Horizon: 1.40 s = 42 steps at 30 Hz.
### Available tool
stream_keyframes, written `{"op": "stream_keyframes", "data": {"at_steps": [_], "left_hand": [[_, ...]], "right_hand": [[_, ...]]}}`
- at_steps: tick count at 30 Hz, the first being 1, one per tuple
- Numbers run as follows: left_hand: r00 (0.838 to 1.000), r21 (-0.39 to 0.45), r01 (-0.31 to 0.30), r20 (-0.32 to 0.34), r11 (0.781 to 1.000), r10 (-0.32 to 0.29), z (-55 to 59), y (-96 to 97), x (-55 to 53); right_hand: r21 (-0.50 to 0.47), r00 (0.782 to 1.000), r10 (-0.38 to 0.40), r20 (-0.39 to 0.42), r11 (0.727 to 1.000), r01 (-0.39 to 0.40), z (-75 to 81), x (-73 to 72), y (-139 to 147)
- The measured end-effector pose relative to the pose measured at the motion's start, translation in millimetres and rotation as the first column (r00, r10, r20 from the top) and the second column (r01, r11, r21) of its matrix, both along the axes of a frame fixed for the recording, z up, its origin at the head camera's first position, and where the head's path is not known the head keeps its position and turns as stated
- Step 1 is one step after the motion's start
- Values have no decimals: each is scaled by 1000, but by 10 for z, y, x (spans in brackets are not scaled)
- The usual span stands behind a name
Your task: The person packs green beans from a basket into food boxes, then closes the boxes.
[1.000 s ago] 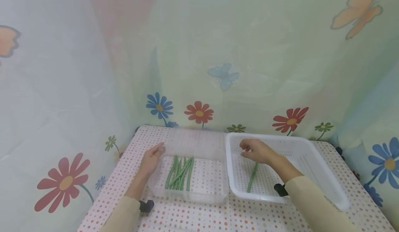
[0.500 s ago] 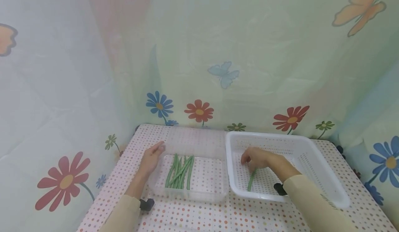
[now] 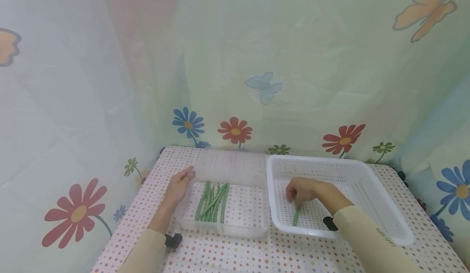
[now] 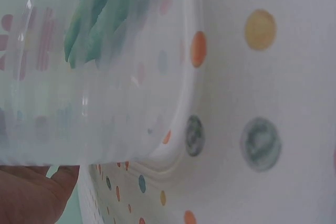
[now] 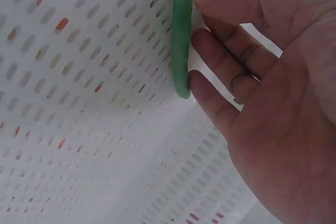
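Note:
In the head view, several green beans (image 3: 213, 203) lie side by side, some crossing, in the left half of a clear plastic box (image 3: 246, 232). My left hand (image 3: 178, 187) rests against the box's left side; its fingertips in the left wrist view are partly hidden behind the box wall. My right hand (image 3: 302, 190) is down inside a white perforated basket (image 3: 279, 228), over a single green bean (image 3: 296, 218). In the right wrist view, loosely bent fingers and thumb are right at one side of that bean (image 5: 181, 40), with the palm holding nothing.
A clear lid-like panel (image 3: 231, 160) extends behind the box. Box and basket stand side by side on a dotted tablecloth (image 3: 235, 256). A flower-printed curtain (image 3: 220, 61) hangs close behind and at both sides of the table.
My right hand has come down inside the basket onto the single green bean and covers more of it. My left hand and the beans in the box have stayed in place.

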<state>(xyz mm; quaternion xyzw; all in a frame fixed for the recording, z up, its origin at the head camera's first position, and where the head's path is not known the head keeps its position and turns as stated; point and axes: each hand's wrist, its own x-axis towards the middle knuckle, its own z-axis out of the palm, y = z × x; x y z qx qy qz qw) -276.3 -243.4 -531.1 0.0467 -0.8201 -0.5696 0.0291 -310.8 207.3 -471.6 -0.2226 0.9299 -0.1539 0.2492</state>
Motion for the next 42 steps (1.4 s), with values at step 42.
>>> {"op": "stream_keyframes", "data": {"at_steps": [42], "left_hand": [[1000,14,-9,14,1000,9,11,10,1]], "right_hand": [[-408,984,76,-162,903,-137,487,-87,147]]}}
